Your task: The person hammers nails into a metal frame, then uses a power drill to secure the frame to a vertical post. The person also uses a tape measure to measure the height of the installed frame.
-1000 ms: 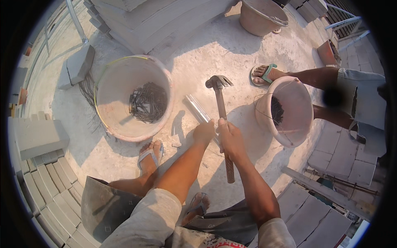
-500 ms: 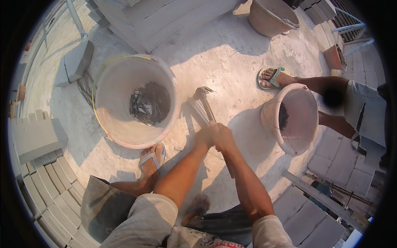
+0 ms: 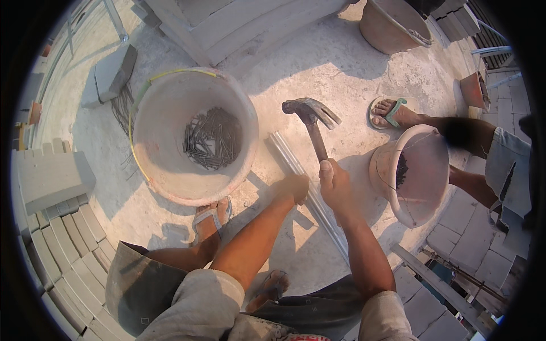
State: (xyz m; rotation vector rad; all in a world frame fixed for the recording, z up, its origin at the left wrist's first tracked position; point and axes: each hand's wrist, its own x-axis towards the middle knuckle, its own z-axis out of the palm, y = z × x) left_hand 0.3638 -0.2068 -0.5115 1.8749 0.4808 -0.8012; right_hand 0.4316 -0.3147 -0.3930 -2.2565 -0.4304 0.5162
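My right hand [image 3: 334,183] grips a claw hammer [image 3: 314,122] by its wooden handle, thumb along the handle. The metal head points away from me, claw to the right. My left hand [image 3: 293,188] is closed around a long, thin silver metal bar [image 3: 291,160], just left of the hammer; its fingers are partly hidden. The bar slants from far left to near right, its shadow falling apart from it on the floor. Left of my hands stands a big pale bucket [image 3: 162,165] with a yellow-edged rim and many nails [image 3: 211,139] in its bottom.
A smaller pinkish bucket [image 3: 412,204] with dark pieces tilts at the right, beside another person's sandalled foot [image 3: 392,112]. Grey blocks [image 3: 54,179] are stacked at the left, with more [image 3: 466,216] at the right. A large tub [image 3: 392,31] stands at the far right.
My hands were together at the hammer's handle; now they are apart. The right hand has raised the hammer and turned its head. More of the metal bar shows beside the left hand.
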